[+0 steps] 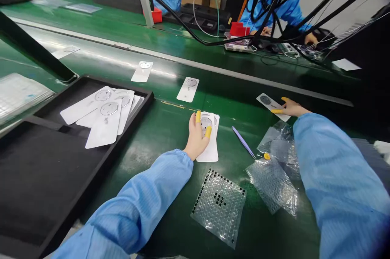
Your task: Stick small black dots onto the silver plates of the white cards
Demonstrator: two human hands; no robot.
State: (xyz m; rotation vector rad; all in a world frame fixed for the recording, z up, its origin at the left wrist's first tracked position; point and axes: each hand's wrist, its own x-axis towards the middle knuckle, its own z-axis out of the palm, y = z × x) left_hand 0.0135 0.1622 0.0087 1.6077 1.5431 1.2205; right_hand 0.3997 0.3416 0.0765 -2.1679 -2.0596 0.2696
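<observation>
At least four white plates (102, 131) lie in the black tray (45, 169), three more beyond it, one pair of tweezers (243, 142) rightward.

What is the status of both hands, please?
Left hand on overlapping white cards. Right hand touching another white card. Between them, purple tweezers lie on green table.

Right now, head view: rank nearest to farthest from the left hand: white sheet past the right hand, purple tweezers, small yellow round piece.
From the left hand:
1. Purple tweezers, just to its right.
2. Small yellow round piece, farther right, on the clear bags.
3. White sheet, far right, beyond the right hand.
</observation>
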